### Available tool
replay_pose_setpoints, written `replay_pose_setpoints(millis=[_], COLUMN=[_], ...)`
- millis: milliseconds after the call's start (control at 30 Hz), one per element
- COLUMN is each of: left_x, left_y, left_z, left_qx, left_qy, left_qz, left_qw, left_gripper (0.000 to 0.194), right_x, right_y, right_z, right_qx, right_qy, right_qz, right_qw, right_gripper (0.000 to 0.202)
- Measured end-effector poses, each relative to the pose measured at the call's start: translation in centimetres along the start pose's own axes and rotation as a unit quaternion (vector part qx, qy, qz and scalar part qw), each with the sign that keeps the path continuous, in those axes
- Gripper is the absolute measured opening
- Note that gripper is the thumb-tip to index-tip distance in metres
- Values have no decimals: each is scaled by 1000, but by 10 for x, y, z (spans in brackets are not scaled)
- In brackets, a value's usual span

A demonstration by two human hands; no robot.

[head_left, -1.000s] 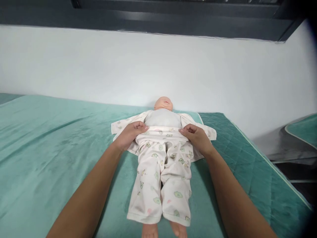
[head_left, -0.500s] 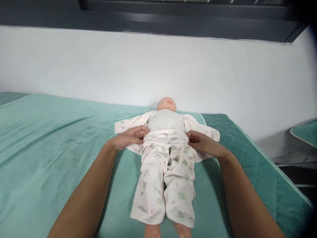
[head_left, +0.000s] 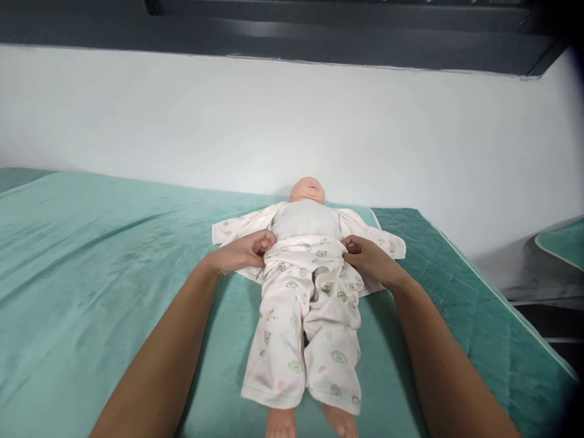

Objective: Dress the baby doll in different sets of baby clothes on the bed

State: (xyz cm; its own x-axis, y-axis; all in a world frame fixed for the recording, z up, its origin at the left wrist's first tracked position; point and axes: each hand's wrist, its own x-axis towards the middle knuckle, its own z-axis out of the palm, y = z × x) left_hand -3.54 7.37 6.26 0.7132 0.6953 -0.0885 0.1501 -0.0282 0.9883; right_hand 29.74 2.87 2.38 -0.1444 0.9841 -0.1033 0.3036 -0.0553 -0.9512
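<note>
A baby doll (head_left: 308, 190) lies on its back, feet toward me, in a white patterned open top (head_left: 249, 225) over a grey body. White printed pants (head_left: 278, 340) cover its legs up to the waist, with bare feet showing below the cuffs. At the left side of the waistband, my left hand (head_left: 244, 250) has its fingers closed on the pants' edge. My right hand (head_left: 371, 258) pinches the waistband at the right side. Fabric folds partly hide the fingertips of both hands.
A green sheet (head_left: 114, 274) spreads under the doll, over a darker quilted mattress (head_left: 479, 304) at the right. Behind stands a white wall (head_left: 274, 121), below a dark metal frame (head_left: 319, 33). Another green mattress (head_left: 566, 243) shows at the far right.
My right hand has shifted slightly inward and up with the waistband. The pants have creased a little more near the right hip. My left hand has barely moved.
</note>
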Motion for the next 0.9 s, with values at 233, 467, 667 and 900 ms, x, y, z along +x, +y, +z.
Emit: replay_pose_setpoints(millis=[233,467,667,900], left_x=[16,18,11,25], left_y=[-9,-3,12,-13], left_z=[8,13,21,25], left_qx=[48,171,42,-142], left_qy=[144,176,130,137], left_qz=[-31,-84,-100,-58], left_qw=[988,966,986,979], left_gripper=[20,9,14,40], right_x=[2,-1,-5,-5], right_y=[-5,-14,-15,-10], right_z=[5,12,16,17], right_qx=[-4,12,156,245], right_qy=[41,75,40,9], right_qz=[41,52,28,7], right_qw=[998,996,987,969], right_gripper=[16,24,29,34])
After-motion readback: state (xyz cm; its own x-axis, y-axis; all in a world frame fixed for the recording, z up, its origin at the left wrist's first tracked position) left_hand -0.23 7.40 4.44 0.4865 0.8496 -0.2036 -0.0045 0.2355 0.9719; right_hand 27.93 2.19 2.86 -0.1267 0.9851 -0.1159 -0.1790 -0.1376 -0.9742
